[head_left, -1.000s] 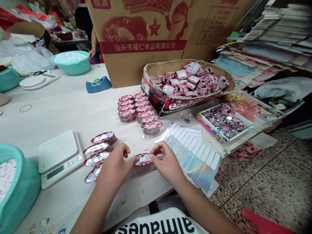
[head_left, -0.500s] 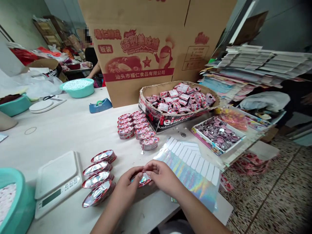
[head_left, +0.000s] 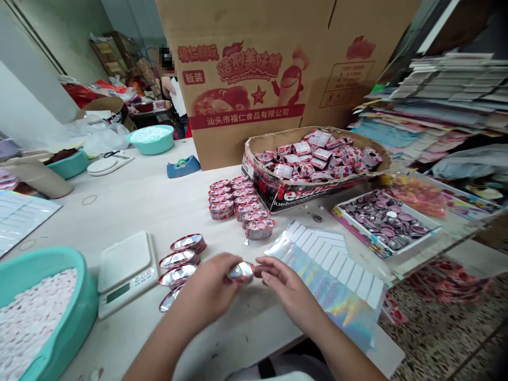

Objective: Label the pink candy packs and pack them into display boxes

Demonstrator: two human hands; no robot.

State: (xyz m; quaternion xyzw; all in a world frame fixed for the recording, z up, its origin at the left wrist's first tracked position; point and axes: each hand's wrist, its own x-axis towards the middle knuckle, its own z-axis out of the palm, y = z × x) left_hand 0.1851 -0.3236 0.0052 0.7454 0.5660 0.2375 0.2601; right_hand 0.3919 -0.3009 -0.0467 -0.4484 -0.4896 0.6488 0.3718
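My left hand (head_left: 212,283) grips a small oval candy box (head_left: 243,271) by its left end, its shiny silver top facing up. At the box's other end my right hand (head_left: 289,284) has loosely bent, parted fingers; the fingertips are close to the box, and I cannot tell whether they touch. Several similar silver-topped boxes (head_left: 178,274) stand in a column left of my left hand, partly behind it. Beyond the hands, a cluster of oval boxes with pink round inserts (head_left: 260,227) is lined up. A holographic sticker sheet (head_left: 337,304) lies beside my right hand.
A carton of printed wrappers (head_left: 273,198) stands behind, with a tray of small pink and silver discs (head_left: 383,222) on the right. To the left are a white scale (head_left: 127,264) and a turquoise tub of white candies (head_left: 81,296). A tape dispenser (head_left: 183,167) sits farther back.
My right hand has come away from the box top to the right, while my left hand keeps hold and lifts it slightly leftward. The view has turned left.
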